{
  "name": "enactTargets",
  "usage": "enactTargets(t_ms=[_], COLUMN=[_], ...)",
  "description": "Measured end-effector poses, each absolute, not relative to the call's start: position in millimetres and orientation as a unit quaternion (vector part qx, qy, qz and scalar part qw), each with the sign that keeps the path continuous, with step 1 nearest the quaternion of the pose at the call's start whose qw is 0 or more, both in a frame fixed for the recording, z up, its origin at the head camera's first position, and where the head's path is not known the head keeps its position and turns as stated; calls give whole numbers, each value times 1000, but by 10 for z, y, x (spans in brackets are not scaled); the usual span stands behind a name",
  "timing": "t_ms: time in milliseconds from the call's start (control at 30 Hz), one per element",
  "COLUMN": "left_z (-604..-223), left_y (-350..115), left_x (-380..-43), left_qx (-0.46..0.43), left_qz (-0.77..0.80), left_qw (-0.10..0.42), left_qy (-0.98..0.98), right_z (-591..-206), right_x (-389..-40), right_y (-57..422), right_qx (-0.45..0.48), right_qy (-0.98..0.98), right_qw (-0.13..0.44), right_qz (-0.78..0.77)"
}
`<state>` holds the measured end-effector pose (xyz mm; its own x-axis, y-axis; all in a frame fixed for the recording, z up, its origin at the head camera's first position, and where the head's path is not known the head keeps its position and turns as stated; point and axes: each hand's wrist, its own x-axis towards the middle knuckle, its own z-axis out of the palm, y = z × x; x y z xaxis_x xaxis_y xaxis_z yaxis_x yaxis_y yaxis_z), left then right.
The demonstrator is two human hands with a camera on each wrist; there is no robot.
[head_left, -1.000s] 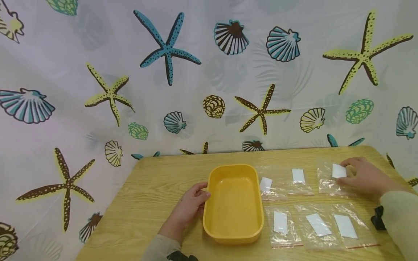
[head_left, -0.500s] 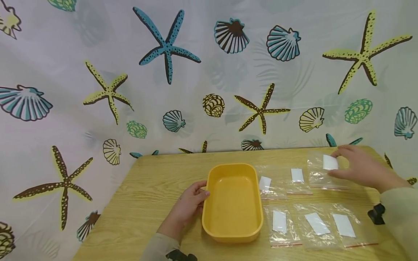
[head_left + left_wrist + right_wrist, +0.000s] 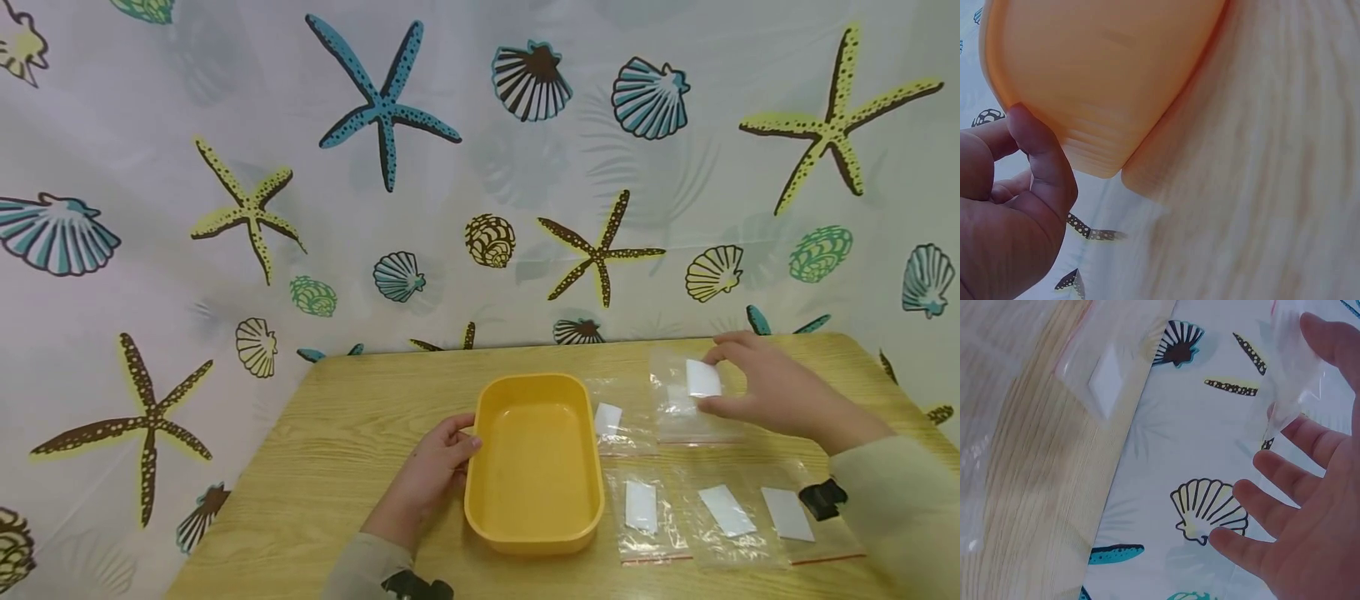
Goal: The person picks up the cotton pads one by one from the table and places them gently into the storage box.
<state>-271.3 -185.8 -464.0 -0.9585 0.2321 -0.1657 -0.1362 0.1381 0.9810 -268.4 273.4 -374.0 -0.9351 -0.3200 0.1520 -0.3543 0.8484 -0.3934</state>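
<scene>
Nearest on the wood-grain surface, three flat, clear plastic bags with white rectangular inserts lie side by side. Slightly farther, the left hand grips the left rim of a yellow rectangular plastic tub. Beyond, the right hand's grip is drawn in to a pinch, thumb and fingertip on another clear bag, raised off the surface. That bag should be light, limp and slippery; its insert looks stiffer, so probably best held there.
</scene>
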Motion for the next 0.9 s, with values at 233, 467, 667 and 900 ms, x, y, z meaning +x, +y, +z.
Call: enactTargets(t_ms=[233, 467, 667, 900], left_z=[-4632, -4635, -4639, -4642], left_y=[-1849, -1849, -1853, -1860], left_x=[-2710, -2710, -2715, -2719], left_qx=[34, 35, 33, 41], left_qz=[654, 660, 659, 661], left_qw=[142, 141, 142, 142], left_qy=[742, 737, 738, 736], right_z=[-3752, -3795, -3871, -3949], right_x=[-2611, -2563, -2543, -2555], right_y=[2469, 2198, 2014, 1810], right_qx=[188, 195, 222, 241], right_qy=[-957, -955, -945, -937], right_qw=[45, 46, 67, 79], right_qz=[216, 218, 231, 240])
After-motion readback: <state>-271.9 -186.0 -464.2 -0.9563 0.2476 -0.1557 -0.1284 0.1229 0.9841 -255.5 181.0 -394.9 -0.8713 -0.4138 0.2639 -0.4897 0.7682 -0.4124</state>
